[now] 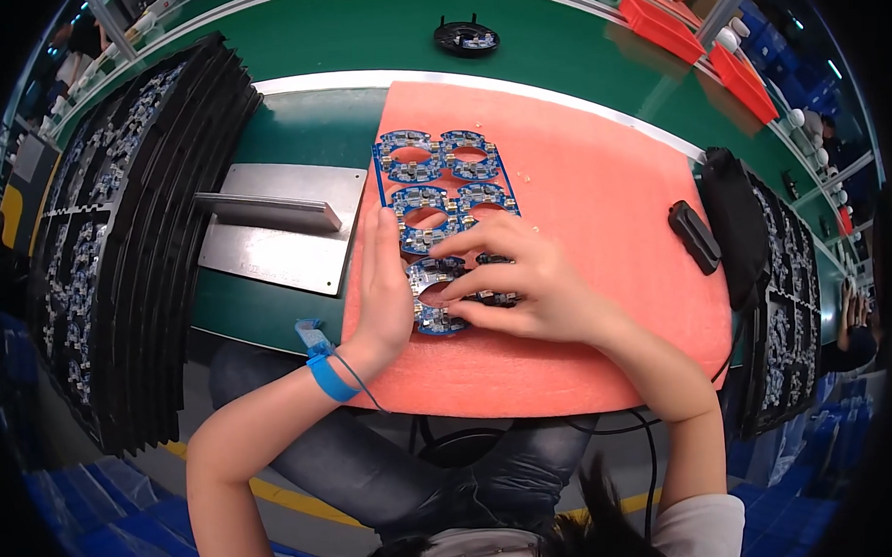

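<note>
A panel of blue ring-shaped circuit boards [419, 203] lies on the pink foam mat, its rings set in two columns. My left hand [383, 291] rests on edge along the panel's left side, fingers stretched out and nothing gripped. Over the lower right of the panel is my right hand [525, 281], fingers bent and apart, the tips on or just above the lower-left ring board [440, 323]. That hand partly hides the lower-right ring, where dark parts show between the fingers. A blue wrist strap [334, 379] with a cord circles my left wrist.
Left of the pink mat [602, 234] stands a metal plate with an upright bar [278, 255]. Beyond it, black trays of boards [140, 240] are stacked. A black case [695, 237] lies at right, near more trays [786, 306]. A round black fixture [467, 39] sits on the far green surface.
</note>
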The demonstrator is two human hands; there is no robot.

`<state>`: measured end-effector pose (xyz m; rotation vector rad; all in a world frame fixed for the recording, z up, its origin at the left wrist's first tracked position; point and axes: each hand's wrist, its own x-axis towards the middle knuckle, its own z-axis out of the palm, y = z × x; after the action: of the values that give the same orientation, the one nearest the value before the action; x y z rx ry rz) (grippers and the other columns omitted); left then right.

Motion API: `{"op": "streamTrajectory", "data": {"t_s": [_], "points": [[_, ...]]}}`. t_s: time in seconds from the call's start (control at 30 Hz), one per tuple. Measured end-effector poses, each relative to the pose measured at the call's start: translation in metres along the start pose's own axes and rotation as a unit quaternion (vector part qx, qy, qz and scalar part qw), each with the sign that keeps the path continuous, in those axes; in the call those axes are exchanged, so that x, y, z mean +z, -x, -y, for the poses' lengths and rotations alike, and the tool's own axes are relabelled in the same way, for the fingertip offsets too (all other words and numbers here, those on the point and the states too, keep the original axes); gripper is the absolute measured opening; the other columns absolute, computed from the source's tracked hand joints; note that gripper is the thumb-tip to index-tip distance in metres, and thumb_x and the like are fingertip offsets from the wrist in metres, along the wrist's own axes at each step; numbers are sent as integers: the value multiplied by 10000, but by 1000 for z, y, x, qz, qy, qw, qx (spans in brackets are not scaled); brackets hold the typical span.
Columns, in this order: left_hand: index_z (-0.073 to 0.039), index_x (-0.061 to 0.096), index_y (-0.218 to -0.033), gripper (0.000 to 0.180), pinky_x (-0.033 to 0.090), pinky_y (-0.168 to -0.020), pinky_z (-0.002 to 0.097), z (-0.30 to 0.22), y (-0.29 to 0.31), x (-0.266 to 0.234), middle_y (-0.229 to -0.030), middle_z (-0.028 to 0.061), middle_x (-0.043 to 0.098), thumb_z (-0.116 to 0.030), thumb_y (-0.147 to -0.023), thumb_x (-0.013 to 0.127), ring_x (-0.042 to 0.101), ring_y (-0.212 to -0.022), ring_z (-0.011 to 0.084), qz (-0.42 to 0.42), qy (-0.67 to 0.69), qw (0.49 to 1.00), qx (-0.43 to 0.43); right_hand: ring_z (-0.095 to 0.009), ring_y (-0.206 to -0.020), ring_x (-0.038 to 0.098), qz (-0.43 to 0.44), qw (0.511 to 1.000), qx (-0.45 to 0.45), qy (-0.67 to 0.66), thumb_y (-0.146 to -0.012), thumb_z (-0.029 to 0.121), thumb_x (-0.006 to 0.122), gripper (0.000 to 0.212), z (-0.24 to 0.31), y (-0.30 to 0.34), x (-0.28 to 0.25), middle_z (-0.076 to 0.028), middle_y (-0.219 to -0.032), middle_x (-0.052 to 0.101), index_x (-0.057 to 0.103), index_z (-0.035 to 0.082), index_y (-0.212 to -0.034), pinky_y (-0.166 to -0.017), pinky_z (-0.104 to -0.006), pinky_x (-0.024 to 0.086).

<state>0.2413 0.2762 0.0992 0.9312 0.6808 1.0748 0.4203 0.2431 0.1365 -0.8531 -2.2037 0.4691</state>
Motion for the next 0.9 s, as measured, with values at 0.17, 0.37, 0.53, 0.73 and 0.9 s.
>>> {"op": "streamTrajectory", "data": {"t_s": [0.17,0.37,0.53,0.73,0.9], "points": [[-14,469,-1225,454,548,-847,317,-1,-1,6,-1132,148,605,-380,-1078,245,645,-978,193,-39,-29,999,15,-242,-996,593,15,999,-24,16,-773,82,762,128,1,2,7,-67,-1137,655,711,57,-888,-867,-384,476],[-37,426,-1274,411,551,-856,307,-1,-1,10,-1150,143,599,-371,-1077,287,641,-1013,186,-50,-69,995,49,-231,-970,614,-19,994,41,-96,-794,45,744,111,1,2,9,-73,-1031,686,698,31,-894,-842,-338,484],[-38,432,-1323,423,520,-916,325,-4,0,10,-1226,127,577,-338,-1079,259,604,-1103,187,-36,-72,996,26,-215,-934,646,-70,996,30,-56,-802,34,737,122,-3,1,-6,-82,-989,697,714,37,-922,-841,-342,491],[-43,401,-1294,387,579,-842,323,-3,-1,8,-1202,178,591,-345,-1076,296,668,-1005,226,-23,-16,999,17,-233,-909,663,2,993,99,-60,-793,78,744,122,-7,8,-31,-85,-945,698,729,55,-912,-784,-353,516],[-39,398,-1296,377,584,-886,345,-4,-1,10,-1228,175,574,-326,-1076,291,637,-1104,229,-5,3,1000,20,-226,-801,627,117,986,116,4,-756,89,758,118,-13,21,-48,-64,-825,661,735,51,-866,-738,-348,510]]}}
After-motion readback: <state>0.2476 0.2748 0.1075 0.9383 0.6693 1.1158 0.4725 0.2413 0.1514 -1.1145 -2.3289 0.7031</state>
